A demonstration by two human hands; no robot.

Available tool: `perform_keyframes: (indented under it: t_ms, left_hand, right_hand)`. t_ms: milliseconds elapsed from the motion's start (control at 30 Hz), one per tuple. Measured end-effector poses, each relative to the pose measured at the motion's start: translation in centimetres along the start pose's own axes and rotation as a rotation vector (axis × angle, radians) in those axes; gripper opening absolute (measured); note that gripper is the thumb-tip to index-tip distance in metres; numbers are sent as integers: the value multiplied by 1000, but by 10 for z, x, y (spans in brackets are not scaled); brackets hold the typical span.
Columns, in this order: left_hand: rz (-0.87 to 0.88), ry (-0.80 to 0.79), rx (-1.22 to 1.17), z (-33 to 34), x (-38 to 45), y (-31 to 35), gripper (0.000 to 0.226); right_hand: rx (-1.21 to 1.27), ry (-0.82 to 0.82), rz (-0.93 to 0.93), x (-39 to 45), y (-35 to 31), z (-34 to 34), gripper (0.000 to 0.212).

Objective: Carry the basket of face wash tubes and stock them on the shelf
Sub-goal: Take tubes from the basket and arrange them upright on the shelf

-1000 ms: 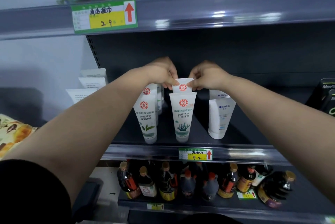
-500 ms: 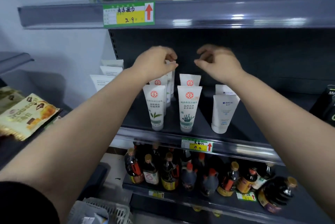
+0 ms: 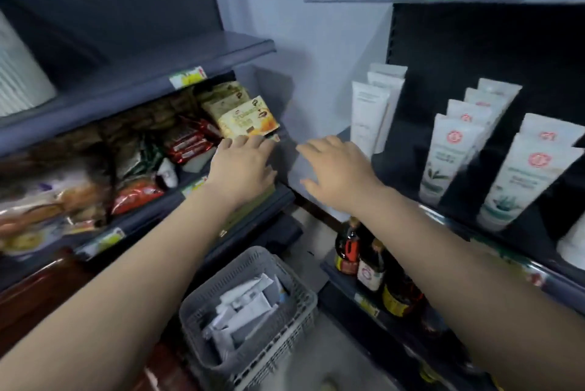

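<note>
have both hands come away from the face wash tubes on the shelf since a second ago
Yes. Both the left hand and right hand left the face wash tubes, now left of that shelf, empty, above the basket.

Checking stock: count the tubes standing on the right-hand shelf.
9 tubes: three plain white in the left row, four in the middle row, two in the right row. More may be cut off at the right edge.

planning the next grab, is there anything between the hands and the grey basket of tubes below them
Nothing: in the head view both open hands, left and right, hang above the grey plastic basket with only floor and shelf edges behind.
</note>
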State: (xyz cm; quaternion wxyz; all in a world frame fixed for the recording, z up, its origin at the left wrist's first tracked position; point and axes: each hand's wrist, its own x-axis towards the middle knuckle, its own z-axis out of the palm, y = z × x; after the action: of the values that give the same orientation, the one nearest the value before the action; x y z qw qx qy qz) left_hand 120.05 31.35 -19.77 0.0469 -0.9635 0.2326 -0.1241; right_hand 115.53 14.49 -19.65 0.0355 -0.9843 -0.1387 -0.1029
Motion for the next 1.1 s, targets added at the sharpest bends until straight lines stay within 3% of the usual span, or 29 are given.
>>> perform_keyframes:
  t_ms: [267,533,1100]
  left_hand:
    - [-225,-234,74,71,-90,-90,57]
    - [-464,-419,-164,170,-111,-142,61]
    - [-899,-882,-595,394,-172,-151,57]
  right_hand:
    - [-23,-242,-238,44,-87,91,54]
    - [-61,-536,-335,92,-120,188,57]
    - [299,-1098,-37,103,-109,448,54]
